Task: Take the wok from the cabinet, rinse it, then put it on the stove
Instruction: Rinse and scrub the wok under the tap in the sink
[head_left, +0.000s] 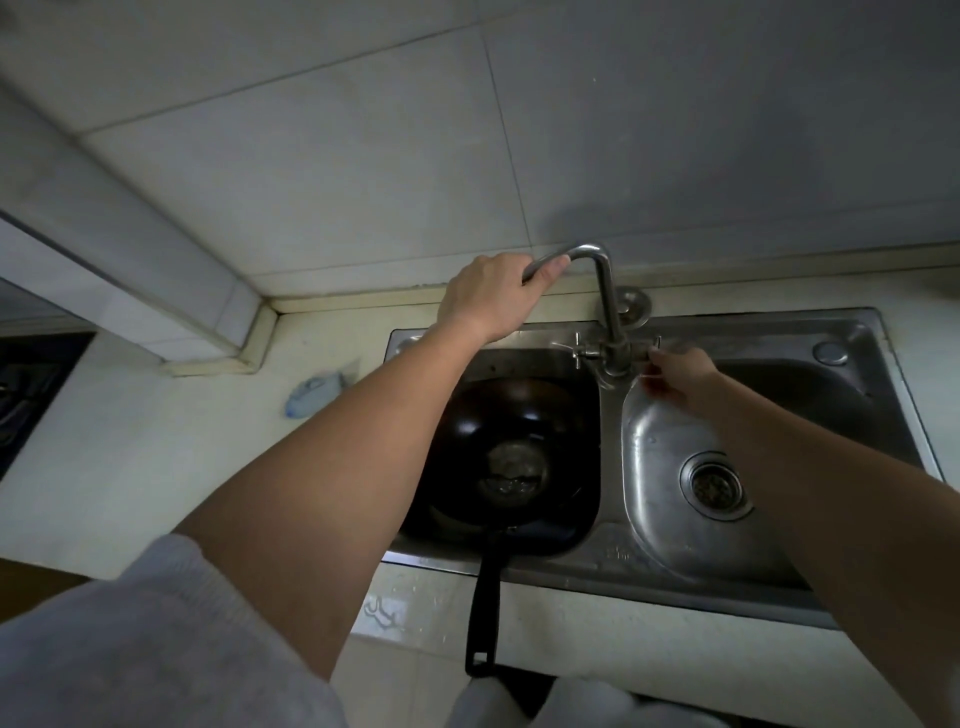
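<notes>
Wok (514, 457) sits bowl-up in the left basin of the steel sink (753, 319), its long handle (483, 613) jutting out over the counter's front edge toward the person, an easy thing to grab once rinsing is done. It rests there, I judge, so both hands are free for the tap.

The left hand (488, 299) is wrapped around the outer end of the faucet spout (605, 291), fingers curled over the pipe and thumb laid along it. That end reaches out left of the faucet post, and the grip looks meant to steer the outlet over the wok. The right hand (680, 376) reaches across the right basin (654, 467) to the right valve handle (655, 345), fingertips pinching it as far as the blur allows (probably to open the water).

No stream shows from the spout. A pale patch lies at the wok's bottom; whether it is water or worn metal I cannot tell. So the rinse seems about to begin. The stove (31, 384) lies well apart at the far left, on the same counter run.
</notes>
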